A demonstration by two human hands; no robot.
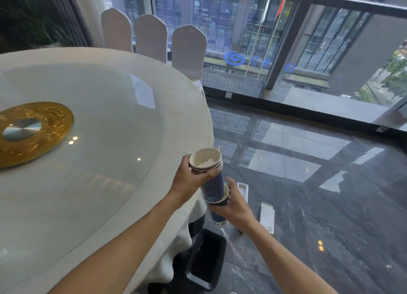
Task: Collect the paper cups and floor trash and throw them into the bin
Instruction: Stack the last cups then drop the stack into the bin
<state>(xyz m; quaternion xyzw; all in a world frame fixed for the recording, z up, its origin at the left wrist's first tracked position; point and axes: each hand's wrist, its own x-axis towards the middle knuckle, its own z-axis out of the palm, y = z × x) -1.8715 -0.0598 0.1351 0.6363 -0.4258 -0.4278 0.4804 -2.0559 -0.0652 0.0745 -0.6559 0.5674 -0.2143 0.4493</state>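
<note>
We observed the left hand [187, 181] with its fingers wrapped around a stack of paper cups [207, 163], nested and tilted, mouth toward the camera, just past the edge of the round table [99, 196]. The right hand [236, 206] had its fingers closed around a single cup [220, 214], into whose mouth the bottom of the stack was set. Both hands were held above a black bin [207, 258] standing on the dark polished floor [330, 227] beside the tablecloth. Two flat white pieces of trash [267, 216] lay on the floor near the right hand. Three white-covered chairs [188, 47] stood behind the table.
</note>
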